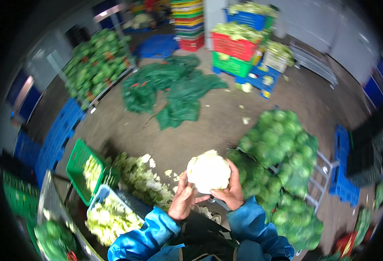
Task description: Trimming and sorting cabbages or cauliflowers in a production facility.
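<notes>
Both of my hands are around a pale, trimmed vegetable head (209,172), held up in front of my apron. Glare washes out its surface, so I cannot tell cabbage from cauliflower. My left hand (182,201) supports its lower left side, with the index finger stretched under it. On the other side, the fingers of my right hand (232,190) curl around the edge and the thumb presses its lower front. Beyond my left forearm stands a light blue crate (97,196) full of pale leaves. Green mesh sacks of cabbages (278,137) are piled to my right.
Leaf trimmings (142,182) lie heaped on the floor beside a tilted green crate (75,169). Empty green netting (178,88) is spread ahead. Farther off are stacked crates (234,49) of leaves, a cart of bagged vegetables (95,65) and a metal rack (323,182).
</notes>
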A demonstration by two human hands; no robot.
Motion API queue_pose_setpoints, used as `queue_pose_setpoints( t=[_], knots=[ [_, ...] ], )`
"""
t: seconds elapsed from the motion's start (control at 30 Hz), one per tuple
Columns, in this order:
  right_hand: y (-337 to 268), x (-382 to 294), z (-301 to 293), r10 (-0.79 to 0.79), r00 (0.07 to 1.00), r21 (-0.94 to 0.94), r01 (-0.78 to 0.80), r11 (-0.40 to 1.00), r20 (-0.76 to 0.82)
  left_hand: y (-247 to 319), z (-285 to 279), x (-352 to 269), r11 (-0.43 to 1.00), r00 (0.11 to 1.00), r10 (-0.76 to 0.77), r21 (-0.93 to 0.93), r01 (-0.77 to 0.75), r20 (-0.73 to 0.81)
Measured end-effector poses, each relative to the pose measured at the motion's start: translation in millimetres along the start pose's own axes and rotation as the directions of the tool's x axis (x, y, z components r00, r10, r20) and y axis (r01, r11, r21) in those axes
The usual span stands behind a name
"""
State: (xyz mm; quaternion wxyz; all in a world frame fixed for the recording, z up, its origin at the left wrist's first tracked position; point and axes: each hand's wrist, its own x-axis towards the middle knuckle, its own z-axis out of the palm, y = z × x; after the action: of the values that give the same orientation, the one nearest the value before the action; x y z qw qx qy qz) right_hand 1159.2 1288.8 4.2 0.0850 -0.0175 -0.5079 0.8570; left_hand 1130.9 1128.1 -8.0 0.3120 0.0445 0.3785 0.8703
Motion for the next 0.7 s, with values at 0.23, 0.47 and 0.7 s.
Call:
queue_pose_setpoints(
  t=[0.23, 0.47, 0.7],
  knots=[
    [65.1, 79.0, 81.5, 0.167, 0.841, -0.13, -0.116, 0.985, 0.515, 59.4, -104.3, -8.2, 0.919, 0.891, 0.325, -0.117, -0.376, -0.317],
    [112.0, 205.8, 223.7, 0.449, 0.543, -0.365, -0.263, 0.893, 0.709, 198.5, -208.5, -7.6, 0.685, 0.76, 0.62, 0.607, -0.401, -0.197],
    [195.4, 288.6, 355.8, 0.267, 0.614, -0.028, -0.37, 0.929, 0.743, 297.0, -272.7, 4.3, 0.712, 0.502, 0.687, 0.344, -0.613, -0.526]
  ],
)
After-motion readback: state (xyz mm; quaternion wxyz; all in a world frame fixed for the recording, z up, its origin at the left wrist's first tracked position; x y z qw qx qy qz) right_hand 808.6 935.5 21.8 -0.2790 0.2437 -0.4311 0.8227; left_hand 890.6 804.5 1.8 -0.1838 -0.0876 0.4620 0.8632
